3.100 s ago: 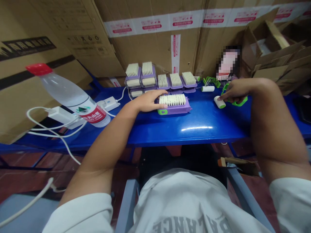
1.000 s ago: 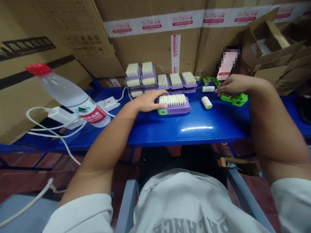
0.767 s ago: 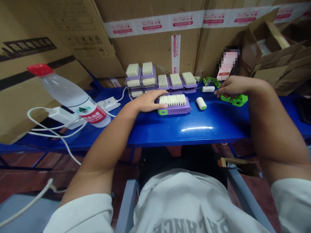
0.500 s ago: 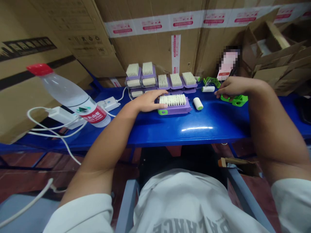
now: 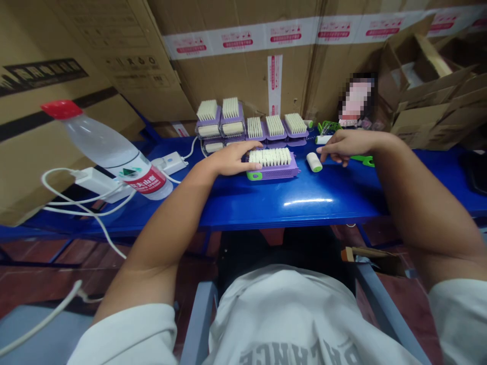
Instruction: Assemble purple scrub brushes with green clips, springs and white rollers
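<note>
My left hand (image 5: 238, 157) grips the left end of a purple brush (image 5: 272, 172), thumb in front and fingers behind. The brush lies on the blue table with its white bristles up, and a green oval marks its front corner. Just right of it lies a white roller (image 5: 313, 161) with a green end. My right hand (image 5: 340, 146) hovers palm down beside the roller, fingers bent and apart, holding nothing. Its index fingertip is at the roller; whether it touches, I cannot tell. Under and behind that hand, a green plastic part (image 5: 367, 160) is partly hidden.
Several purple brushes (image 5: 276, 126) stand along the cardboard wall. Another white roller (image 5: 322, 139) and a green frame (image 5: 327, 125) lie behind my right hand. At left are a water bottle (image 5: 125, 157) and white chargers with cables (image 5: 101, 182). Cardboard boxes (image 5: 422, 96) stand at right.
My right hand has let go of the green plastic part and moved left to the near white roller. That roller has shifted slightly right. My left hand has stayed on the brush.
</note>
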{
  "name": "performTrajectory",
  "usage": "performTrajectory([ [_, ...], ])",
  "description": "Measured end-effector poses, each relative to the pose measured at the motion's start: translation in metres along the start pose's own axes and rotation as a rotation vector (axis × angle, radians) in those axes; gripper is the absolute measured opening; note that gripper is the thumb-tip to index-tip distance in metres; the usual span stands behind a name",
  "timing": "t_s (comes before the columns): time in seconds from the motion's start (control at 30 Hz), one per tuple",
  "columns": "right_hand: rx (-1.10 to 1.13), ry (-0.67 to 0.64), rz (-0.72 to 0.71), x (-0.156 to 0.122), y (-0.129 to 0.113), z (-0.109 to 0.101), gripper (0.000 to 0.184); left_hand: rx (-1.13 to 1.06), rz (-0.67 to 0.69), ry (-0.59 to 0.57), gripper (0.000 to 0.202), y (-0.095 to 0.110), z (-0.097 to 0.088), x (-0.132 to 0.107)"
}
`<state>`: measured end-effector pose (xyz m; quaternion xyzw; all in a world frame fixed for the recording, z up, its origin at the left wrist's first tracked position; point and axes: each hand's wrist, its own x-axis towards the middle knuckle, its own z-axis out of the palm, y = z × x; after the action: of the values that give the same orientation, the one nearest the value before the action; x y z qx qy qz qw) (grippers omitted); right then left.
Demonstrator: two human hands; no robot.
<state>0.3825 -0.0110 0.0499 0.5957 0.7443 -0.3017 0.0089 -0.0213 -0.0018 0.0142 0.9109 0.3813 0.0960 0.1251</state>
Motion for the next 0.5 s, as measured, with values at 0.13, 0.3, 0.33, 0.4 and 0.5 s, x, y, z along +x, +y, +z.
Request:
performTrajectory([
  [0.13, 0.052, 0.039, 0.021, -0.0049, -0.0048, -0.0012, 0.073, 0.001, 0.001, 0.001, 0.094, -0.0002, 0.0003, 0.0004],
  [0.3, 0.036, 0.032, 0.036, -0.0043, -0.0039, -0.0005, 0.07, 0.003, -0.006, -0.002, 0.097, 0.001, -0.0001, -0.0001],
  [0.33, 0.036, 0.028, 0.037, -0.0038, -0.0035, -0.0002, 0.068, 0.001, -0.006, -0.001, 0.097, 0.0011, -0.0002, -0.0002],
  [0.4, 0.033, 0.026, 0.032, -0.0027, -0.0027, 0.0001, 0.064, 0.001, -0.004, -0.001, 0.098, 0.0009, -0.0003, -0.0001],
  [0.5, 0.017, 0.034, 0.003, -0.0002, -0.0026, 0.0012, 0.056, 0.009, -0.001, -0.003, 0.099, 0.0001, 0.0, 0.0005],
])
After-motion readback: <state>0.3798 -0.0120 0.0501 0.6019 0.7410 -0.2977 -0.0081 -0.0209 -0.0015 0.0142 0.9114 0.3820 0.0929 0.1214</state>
